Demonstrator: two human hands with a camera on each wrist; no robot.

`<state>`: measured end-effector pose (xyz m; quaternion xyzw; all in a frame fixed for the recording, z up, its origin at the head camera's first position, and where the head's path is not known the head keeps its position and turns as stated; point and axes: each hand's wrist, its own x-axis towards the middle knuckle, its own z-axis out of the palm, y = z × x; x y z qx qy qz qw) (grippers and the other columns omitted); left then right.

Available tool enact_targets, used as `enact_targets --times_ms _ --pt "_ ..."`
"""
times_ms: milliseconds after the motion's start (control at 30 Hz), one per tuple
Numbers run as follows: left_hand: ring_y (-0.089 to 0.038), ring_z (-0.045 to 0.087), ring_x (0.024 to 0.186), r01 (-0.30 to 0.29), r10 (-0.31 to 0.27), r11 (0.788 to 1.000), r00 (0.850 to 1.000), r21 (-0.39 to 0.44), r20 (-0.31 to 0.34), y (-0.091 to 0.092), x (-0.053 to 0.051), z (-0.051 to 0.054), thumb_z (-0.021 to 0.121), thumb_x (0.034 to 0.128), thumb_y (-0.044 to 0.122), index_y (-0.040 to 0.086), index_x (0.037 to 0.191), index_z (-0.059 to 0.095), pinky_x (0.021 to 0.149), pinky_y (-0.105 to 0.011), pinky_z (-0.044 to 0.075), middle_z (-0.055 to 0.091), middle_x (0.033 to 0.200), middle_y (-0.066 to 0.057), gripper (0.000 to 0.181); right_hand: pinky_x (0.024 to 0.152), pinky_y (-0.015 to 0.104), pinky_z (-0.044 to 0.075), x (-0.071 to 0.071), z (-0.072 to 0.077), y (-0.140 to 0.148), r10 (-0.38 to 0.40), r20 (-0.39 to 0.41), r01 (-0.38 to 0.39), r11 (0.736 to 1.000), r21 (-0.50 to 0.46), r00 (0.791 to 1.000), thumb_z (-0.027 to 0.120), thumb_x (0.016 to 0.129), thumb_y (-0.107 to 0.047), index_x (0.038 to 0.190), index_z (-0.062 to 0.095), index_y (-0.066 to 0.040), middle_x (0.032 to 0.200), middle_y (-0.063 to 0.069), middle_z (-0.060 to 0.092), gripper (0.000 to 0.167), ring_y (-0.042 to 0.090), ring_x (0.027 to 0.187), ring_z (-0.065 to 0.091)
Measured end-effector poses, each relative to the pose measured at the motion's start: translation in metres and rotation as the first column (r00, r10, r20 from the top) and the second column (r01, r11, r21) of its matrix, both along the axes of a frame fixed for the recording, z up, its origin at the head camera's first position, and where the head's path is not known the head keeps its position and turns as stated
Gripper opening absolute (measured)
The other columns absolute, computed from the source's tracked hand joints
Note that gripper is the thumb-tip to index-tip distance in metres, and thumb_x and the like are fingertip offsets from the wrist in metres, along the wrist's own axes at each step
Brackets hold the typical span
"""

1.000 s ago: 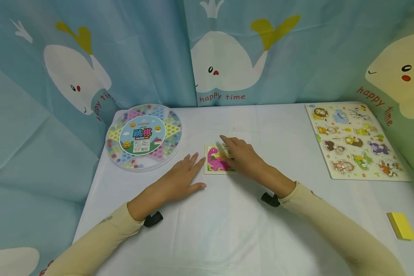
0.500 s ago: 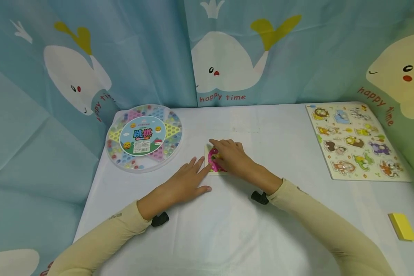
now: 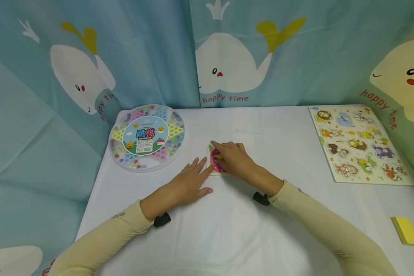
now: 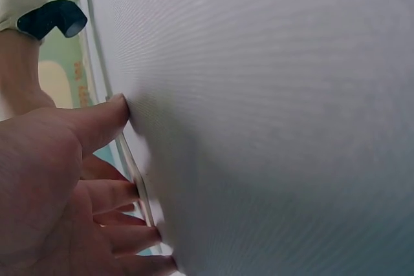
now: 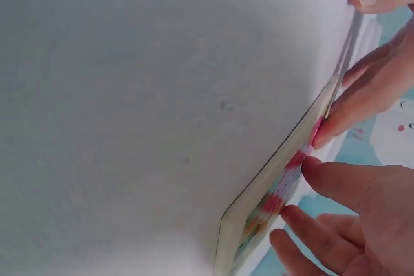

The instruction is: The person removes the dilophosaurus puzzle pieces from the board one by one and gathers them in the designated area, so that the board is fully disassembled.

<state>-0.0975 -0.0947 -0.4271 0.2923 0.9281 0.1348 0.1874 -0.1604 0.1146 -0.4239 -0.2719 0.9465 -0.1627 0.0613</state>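
Note:
A small square puzzle board (image 3: 208,151) with a pink dinosaur (image 3: 213,155) lies flat between the hands. My left hand (image 3: 185,184) is spread at its left side, one fingertip touching the dinosaur picture; in the left wrist view the hand (image 4: 71,192) has its fingers extended. Over the board's right part is my right hand (image 3: 239,163), hiding that part. The right wrist view shows this hand's (image 5: 362,224) thumb and a fingertip touching the picture, apart from each other, inside the board's pale rim (image 5: 288,156). Whether a piece is loose, I cannot tell.
A round game board with coloured beads (image 3: 146,136) lies at the back left of the white table (image 3: 207,237). An animal puzzle board (image 3: 360,143) is at the back right, and a yellow block (image 3: 406,230) near the right edge. A whale-print curtain (image 3: 151,50) hangs behind.
My right hand has moved left, covering more of the small board. My left hand has shifted slightly right, one fingertip now over the board. The head view has shifted a little.

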Motion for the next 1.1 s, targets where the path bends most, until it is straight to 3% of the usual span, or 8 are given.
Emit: enact_targets --times_ms 333,500,667,1100 --pt "-0.049 0.017 0.160 0.008 -0.008 1.000 1.000 -0.012 -0.003 -0.002 -0.001 0.002 0.059 0.1074 0.047 0.010 0.167 0.029 0.126 -0.062 0.025 0.017 0.174 -0.023 0.076 0.102 0.058 0.048 -0.006 0.002 -0.007 0.045 -0.009 -0.045 0.998 0.042 0.999 0.079 0.097 -0.016 0.154 0.052 -0.006 0.140 0.015 0.067 0.065 0.037 0.130 0.058" --pt "-0.048 0.017 0.160 0.009 -0.009 1.000 1.000 -0.017 -0.002 0.000 -0.002 0.000 0.059 0.1072 0.048 0.010 0.167 0.030 0.125 -0.062 0.026 0.017 0.175 -0.022 0.076 0.106 0.058 0.045 -0.014 0.009 -0.012 0.019 0.085 -0.028 0.994 0.110 0.996 0.078 0.098 -0.021 0.155 0.049 -0.007 0.146 0.015 0.061 0.066 0.037 0.137 0.053" --pt "-0.048 0.017 0.160 0.006 -0.006 1.000 1.000 -0.029 0.002 0.004 -0.002 0.000 0.058 0.1072 0.049 0.011 0.167 0.030 0.125 -0.062 0.027 0.016 0.175 -0.022 0.076 0.109 0.059 0.039 -0.020 0.014 -0.013 -0.016 0.201 -0.013 0.990 0.143 0.979 0.074 0.101 -0.024 0.156 0.046 -0.010 0.150 0.016 0.054 0.064 0.036 0.141 0.045" --pt "-0.045 0.016 0.161 0.010 -0.011 0.997 1.000 -0.074 -0.012 0.004 -0.003 -0.004 0.054 0.1076 0.053 0.012 0.168 0.029 0.125 -0.059 0.028 0.015 0.175 -0.021 0.077 0.104 0.056 0.040 -0.028 0.016 -0.010 0.033 0.241 -0.066 0.989 0.131 0.970 0.074 0.100 -0.022 0.147 0.054 -0.009 0.145 0.015 0.052 0.052 0.036 0.138 0.044"
